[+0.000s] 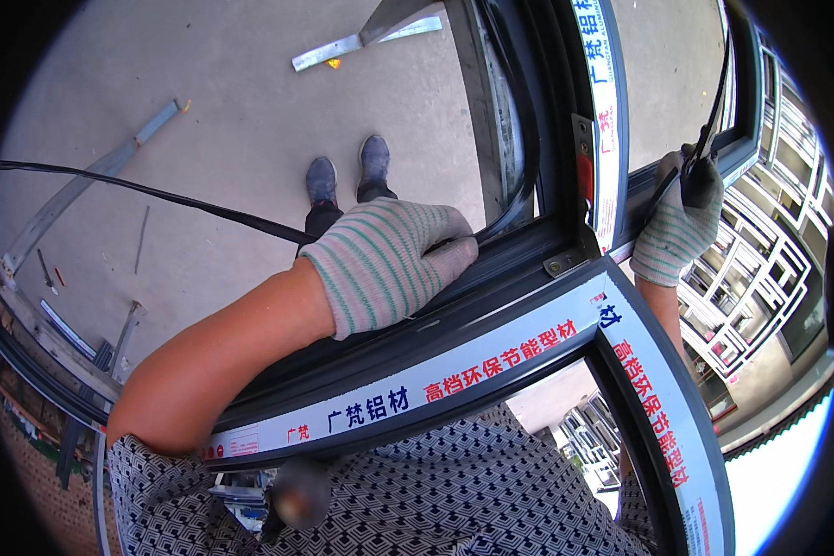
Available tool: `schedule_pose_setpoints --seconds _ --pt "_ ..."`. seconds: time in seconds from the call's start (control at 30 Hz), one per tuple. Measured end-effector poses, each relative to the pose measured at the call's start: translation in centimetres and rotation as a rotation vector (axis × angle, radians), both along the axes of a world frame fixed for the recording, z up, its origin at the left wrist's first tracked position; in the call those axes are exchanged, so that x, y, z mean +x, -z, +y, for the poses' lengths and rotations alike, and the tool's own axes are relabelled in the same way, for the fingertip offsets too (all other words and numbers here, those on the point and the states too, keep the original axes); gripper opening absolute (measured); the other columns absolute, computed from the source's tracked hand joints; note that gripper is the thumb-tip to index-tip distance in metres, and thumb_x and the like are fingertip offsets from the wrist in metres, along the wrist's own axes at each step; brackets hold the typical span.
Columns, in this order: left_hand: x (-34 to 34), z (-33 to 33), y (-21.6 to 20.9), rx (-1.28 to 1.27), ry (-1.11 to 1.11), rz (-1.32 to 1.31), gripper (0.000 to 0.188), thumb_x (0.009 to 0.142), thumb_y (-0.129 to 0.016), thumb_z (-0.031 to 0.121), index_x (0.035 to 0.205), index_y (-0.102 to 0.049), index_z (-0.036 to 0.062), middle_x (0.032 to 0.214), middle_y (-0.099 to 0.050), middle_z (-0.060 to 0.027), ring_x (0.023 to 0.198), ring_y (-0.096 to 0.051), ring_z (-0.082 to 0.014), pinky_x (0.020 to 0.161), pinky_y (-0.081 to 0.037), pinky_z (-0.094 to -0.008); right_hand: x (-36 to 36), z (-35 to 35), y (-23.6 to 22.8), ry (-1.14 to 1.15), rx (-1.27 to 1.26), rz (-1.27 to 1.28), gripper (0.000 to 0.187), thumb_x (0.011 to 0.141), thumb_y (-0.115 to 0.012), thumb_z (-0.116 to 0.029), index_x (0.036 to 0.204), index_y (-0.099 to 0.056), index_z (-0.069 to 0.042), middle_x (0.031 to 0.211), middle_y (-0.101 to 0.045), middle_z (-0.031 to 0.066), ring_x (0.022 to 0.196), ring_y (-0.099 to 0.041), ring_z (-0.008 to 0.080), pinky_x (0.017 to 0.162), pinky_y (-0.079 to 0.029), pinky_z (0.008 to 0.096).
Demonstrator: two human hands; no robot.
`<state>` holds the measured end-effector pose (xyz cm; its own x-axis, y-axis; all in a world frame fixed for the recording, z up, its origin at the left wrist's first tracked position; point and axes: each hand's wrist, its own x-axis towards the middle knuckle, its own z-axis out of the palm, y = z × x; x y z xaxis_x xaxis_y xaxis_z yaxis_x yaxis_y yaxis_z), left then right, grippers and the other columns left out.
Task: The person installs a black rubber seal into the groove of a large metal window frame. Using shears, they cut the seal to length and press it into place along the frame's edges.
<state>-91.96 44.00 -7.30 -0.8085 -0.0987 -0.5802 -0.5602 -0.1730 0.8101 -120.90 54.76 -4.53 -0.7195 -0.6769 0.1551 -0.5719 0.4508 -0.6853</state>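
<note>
A dark window frame (287,385) with printed protective film on its faces stands in front of me. My left hand (389,264), in a striped knit glove, is closed with thumb and fingers pinching a black rubber sealing strip (195,206) at the frame's inner corner. From this hand the strip runs off to the far left, and on the other side it curves up beside the upright. My right hand (678,222), gloved alike with dark fingertips, is closed around a thin black strip at the right-hand section. Its fingers partly hide that strip.
Metal hinge plates (562,264) sit at the frame's joint, one beside a red piece (586,176). Metal bars (111,162) and offcuts lie on the grey floor (232,102), near my shoes (373,159). White lattice frames (760,269) stand at right.
</note>
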Motion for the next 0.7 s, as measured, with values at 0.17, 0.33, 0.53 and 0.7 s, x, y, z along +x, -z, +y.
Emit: schedule_pose_setpoints --seconds 0.17,0.33,0.53,0.7 --pt "-3.2 1.1 0.0 -0.036 -0.018 0.063 0.042 0.101 -0.05 0.035 0.111 -0.067 -0.0014 0.095 -0.07 -0.0231 0.089 -0.069 -0.0356 0.088 -0.051 -0.0415 -0.8 0.7 0.1 -0.01 0.022 -0.006 0.035 0.093 -0.07 -0.009 0.126 -0.06 -0.003 0.117 -0.067 0.0106 0.106 -0.065 0.019 0.094 -0.056 0.0309" --pt "-5.2 2.2 0.3 0.074 -0.114 0.055 0.042 0.101 -0.051 0.035 0.111 -0.067 -0.0022 0.087 -0.07 -0.0172 0.079 -0.069 -0.0263 0.078 -0.054 -0.0368 -0.7 0.4 0.1 0.012 0.05 0.028 0.035 0.092 -0.069 -0.005 0.126 -0.059 -0.002 0.118 -0.066 0.011 0.106 -0.065 0.0194 0.093 -0.057 0.0303" --pt "-6.2 2.0 -0.7 0.511 -0.232 -0.125 0.04 0.102 -0.052 0.035 0.108 -0.069 -0.0002 0.08 -0.069 -0.0085 0.065 -0.065 -0.0132 0.063 -0.053 -0.0276 -0.8 0.4 0.4 -0.007 0.013 0.101 0.029 0.09 -0.071 -0.006 0.117 -0.063 -0.004 0.104 -0.069 0.006 0.095 -0.066 0.0137 0.09 -0.052 0.0277" --pt "-6.9 1.6 -0.7 0.471 -0.148 -0.196 0.04 0.101 -0.053 0.036 0.102 -0.072 0.0001 0.075 -0.069 -0.0073 0.064 -0.065 -0.0128 0.062 -0.053 -0.027 -0.7 0.1 0.4 0.007 -0.001 0.05 0.029 0.089 -0.072 -0.007 0.117 -0.063 -0.004 0.103 -0.07 0.0055 0.094 -0.066 0.0133 0.089 -0.052 0.0268"
